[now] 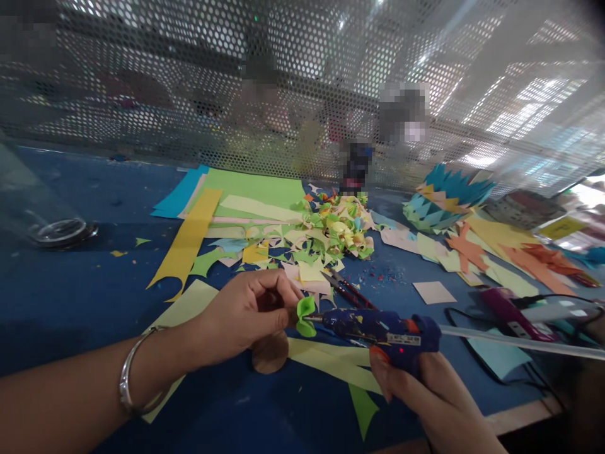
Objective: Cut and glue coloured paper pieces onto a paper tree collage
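Pinched in my left hand (258,312) is a small curled green paper piece (306,317), its folded lobes facing right. My right hand (425,384) is wrapped round the handle of a blue hot glue gun (373,325), which has a long clear glue stick (515,340) coming out of its back. The metal nozzle points left and reaches into the green paper; whether it touches cannot be told. Below my left fingers lies a round brown disc (270,353). Pale yellow paper strips (331,362) lie under the glue gun. Scissors (347,290) rest just behind it.
A heap of curled paper pieces (343,227) sits mid-table among scraps. Green sheets (259,189) and a yellow strip (189,233) lie left of it. At right are a blue-green paper bowl-like form (447,198), orange scraps (543,265) and a purple power strip (513,315) with cords.
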`<action>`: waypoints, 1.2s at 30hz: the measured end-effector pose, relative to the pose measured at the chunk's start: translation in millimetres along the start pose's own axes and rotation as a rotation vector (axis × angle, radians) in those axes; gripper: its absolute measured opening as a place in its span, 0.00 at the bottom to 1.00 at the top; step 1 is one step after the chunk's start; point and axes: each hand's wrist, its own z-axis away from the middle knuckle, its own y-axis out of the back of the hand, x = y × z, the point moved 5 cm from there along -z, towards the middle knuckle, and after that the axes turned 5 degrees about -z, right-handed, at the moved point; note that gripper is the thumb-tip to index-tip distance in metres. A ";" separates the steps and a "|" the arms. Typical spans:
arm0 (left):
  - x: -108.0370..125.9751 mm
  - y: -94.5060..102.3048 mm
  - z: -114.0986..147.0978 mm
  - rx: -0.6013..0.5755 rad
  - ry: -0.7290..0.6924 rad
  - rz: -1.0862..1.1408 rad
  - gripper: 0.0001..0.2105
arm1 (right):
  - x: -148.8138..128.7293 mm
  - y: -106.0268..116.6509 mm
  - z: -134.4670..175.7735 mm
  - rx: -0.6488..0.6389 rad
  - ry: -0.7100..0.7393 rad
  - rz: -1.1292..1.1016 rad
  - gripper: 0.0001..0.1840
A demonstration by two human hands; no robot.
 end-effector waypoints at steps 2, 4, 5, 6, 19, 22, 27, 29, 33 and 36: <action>-0.2 0.3 -0.1 -0.001 0.008 -0.016 0.04 | -2.2 -0.2 0.7 0.009 0.002 0.015 0.18; -0.2 0.5 0.1 -0.002 0.009 -0.033 0.03 | -4.1 -1.0 1.0 0.001 0.011 0.020 0.18; -0.2 0.6 0.2 -0.003 0.008 -0.039 0.03 | -4.9 -1.3 0.9 -0.005 0.017 0.021 0.18; -0.2 0.7 0.3 -0.002 0.010 -0.046 0.03 | -5.3 -1.3 0.9 -0.005 0.020 0.023 0.18; 2.9 -0.2 -0.6 0.000 0.008 -0.046 0.04 | -7.7 1.0 3.5 0.053 0.023 0.098 0.18; 3.9 -1.0 -0.5 0.003 0.010 -0.035 0.05 | -4.3 3.2 4.8 0.072 0.014 0.113 0.19; 3.6 -1.8 -0.1 0.002 0.023 -0.022 0.05 | 2.8 3.5 5.9 0.078 -0.005 0.100 0.19; 3.1 -1.6 -0.5 0.005 0.017 -0.028 0.05 | 1.9 1.6 5.0 0.055 0.008 0.051 0.19; 0.3 1.4 -2.9 0.063 0.046 0.016 0.05 | 0.0 0.8 1.1 -0.009 -0.011 -0.066 0.20; -1.6 6.9 -5.1 0.151 0.089 0.123 0.07 | 0.3 9.1 -3.4 0.004 -0.044 -0.101 0.25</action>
